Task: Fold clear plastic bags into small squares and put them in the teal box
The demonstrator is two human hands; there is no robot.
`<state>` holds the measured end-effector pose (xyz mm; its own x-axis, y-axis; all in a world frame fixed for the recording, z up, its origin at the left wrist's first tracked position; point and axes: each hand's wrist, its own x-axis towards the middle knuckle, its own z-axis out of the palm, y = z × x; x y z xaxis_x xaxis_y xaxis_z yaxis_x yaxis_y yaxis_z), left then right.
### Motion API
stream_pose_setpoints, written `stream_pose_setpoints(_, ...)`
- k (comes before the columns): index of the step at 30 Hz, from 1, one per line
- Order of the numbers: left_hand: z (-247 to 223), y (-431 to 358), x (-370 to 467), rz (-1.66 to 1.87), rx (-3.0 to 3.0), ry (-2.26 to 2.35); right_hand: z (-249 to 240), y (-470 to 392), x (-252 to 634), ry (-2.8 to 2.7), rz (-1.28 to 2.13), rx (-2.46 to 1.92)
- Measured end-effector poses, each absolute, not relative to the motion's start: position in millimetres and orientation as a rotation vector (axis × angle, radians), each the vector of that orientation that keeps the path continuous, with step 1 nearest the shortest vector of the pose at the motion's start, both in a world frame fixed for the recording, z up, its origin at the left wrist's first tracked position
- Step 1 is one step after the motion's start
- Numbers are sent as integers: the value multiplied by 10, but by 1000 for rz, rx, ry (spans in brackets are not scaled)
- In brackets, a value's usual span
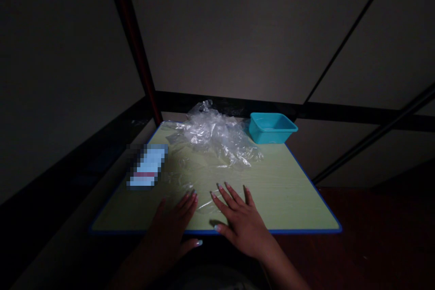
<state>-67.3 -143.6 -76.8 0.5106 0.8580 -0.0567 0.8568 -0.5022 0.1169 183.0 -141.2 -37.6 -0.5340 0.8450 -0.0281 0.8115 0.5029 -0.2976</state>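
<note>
Both my hands are at the near side of a small pale-green table (pixel 288 199) with a blue edge. My left hand (pixel 173 224) has its fingers stretched out and its thumb apart, and nothing shows in it. To its right, my right hand (pixel 239 217) lies with fingers spread, also holding nothing. A thin clear plastic sheet or bag (pixel 207 204) lies on the tabletop by the fingertips of both hands; whether they press on it I cannot tell. Beyond them, a crumpled heap of clear plastic bags (pixel 217 133) covers the back middle of the table.
A turquoise plastic basin (pixel 272 137) stands at the back right corner. On the left edge lies a blurred-out, phone-like object (pixel 148 166) with a bright face. Dark wall panels (pixel 220 31) rise behind the table, and a reddish floor (pixel 380 235) shows at the right.
</note>
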Motion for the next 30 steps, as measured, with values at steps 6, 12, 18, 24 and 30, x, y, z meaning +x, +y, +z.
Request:
stream_pose_setpoints(6,-777,-1412,-684,25,2628,1471,-397,-1400,1833,-2615,425,-1441)
stream_pose_setpoints(12,-796,-1428,-693,79,2634,1477,-428,-1398,1841,-2593,412,-1436)
stream_pose_setpoints(18,-703,-1358,-669,246,2713,1465,-425,-1416,1847,-2589,394,-1432)
stream_pose_setpoints(24,-303,-926,-516,562,2643,1741,-408,-1412,1842,-2587,417,-1435)
stream_pose_setpoints(30,-3,-291,-319,528,2516,1691,-381,-1405,1830,-2577,460,-1455)
